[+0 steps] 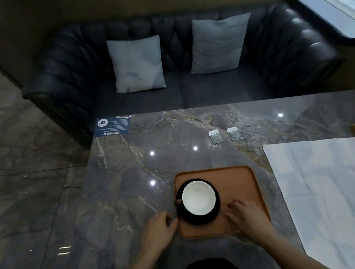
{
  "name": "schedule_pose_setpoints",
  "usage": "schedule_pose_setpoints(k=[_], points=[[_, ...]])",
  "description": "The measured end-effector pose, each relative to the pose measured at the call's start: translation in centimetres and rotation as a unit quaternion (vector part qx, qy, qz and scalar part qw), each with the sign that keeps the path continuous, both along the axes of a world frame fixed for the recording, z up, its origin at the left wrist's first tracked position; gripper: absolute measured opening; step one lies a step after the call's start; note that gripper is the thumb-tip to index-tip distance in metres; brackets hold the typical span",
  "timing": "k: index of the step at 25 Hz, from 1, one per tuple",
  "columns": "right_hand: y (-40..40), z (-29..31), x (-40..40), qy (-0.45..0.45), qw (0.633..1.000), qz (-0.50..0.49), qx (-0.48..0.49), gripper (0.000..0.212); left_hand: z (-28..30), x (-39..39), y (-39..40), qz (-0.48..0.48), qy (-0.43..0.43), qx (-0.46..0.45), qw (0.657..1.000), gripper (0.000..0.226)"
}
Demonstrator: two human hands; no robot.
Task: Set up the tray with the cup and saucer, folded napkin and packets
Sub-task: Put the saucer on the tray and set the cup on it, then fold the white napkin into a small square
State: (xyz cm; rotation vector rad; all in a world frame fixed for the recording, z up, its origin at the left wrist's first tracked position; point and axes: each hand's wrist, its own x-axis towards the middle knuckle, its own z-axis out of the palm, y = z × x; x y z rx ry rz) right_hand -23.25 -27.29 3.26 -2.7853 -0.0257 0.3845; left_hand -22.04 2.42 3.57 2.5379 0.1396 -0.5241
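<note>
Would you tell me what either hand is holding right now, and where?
Nothing is held. The left hand rests by the tray; the right hand lies flat on it.

The scene is dim and muted, with a cool cast. Small round glare spots sit on the polished counter (193, 133), likely from ceiling lamps. Daylight enters at the window (332, 5), top right. Wide-angle distortion bends the edges; the sofa (180, 96) looks soft and slightly noisy.
</note>
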Motion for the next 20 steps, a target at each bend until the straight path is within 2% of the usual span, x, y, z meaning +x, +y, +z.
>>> schedule_pose_setpoints(k=[3, 8, 15, 20], points=[[-4.0, 0.7, 0.0, 0.024, 0.996, 0.070, -0.057, 0.041, 0.8, -0.9, -1.5, -0.075, 0.046, 0.083, 0.993, 0.026], [-12.2, 1.5, -0.9, 0.056, 0.983, 0.147, -0.097, 0.036, 2.0, -2.9, -8.1, -0.164, 0.075, 0.054, 0.982, 0.029], [-24.1, 1.2, -5.5, 0.085, 0.982, 0.143, -0.090, 0.036, 2.2, -5.0, -21.7, -0.216, 0.054, 0.070, 0.972, 0.040], [-30.2, 0.6, -9.2, 0.104, 0.988, 0.083, -0.082, 0.035, 1.5, -5.8, -28.7, -0.263, 0.046, 0.071, 0.961, 0.041]])
